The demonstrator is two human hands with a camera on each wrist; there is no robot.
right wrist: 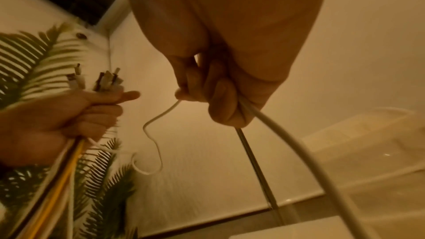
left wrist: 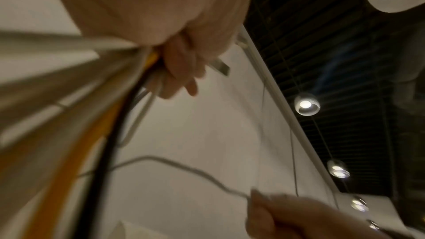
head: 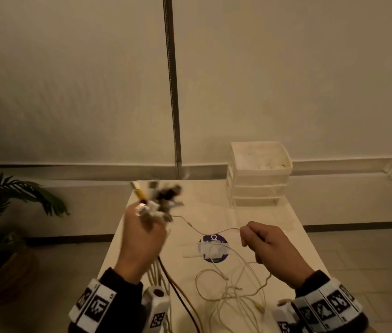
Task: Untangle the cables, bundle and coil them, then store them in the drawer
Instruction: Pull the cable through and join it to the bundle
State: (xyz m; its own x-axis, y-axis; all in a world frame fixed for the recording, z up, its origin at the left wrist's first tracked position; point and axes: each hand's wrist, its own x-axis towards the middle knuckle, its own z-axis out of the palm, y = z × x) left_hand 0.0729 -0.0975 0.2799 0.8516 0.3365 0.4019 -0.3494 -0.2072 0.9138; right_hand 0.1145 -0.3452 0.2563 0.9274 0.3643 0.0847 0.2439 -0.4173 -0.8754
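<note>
A: Grip check: left hand is fisted round a thick bunch of white, yellow and black cables, plug ends fanning out above the knuckles. Blurred in the head view, clearer from the right wrist.

B: Right hand?

A: Curled round one thin white cable; it leaves the fist at the thumb side, and from the right wrist it also runs on out below the fingers.

B: Key relation?

A: That thin strand sags loosely between the two fists, long axis roughly left to right, above the pale table. It enters the bunch just under the left grip, so it lies to the right hand's left. Hands are apart, both raised off the table.

B: And the slack?

A: Loose loops of thin white wire lie on the table near the right wrist, close to a round blue sticker. Can't tell which loop joins which.

B: Drawer?

A: Clear plastic drawer unit at the far right of the table, drawers closed, nearer the right hand.

B: Judgement?

A: Still untangling; pulling rightward, away from the bunch, looks like what frees the strand. Could snag.
</note>
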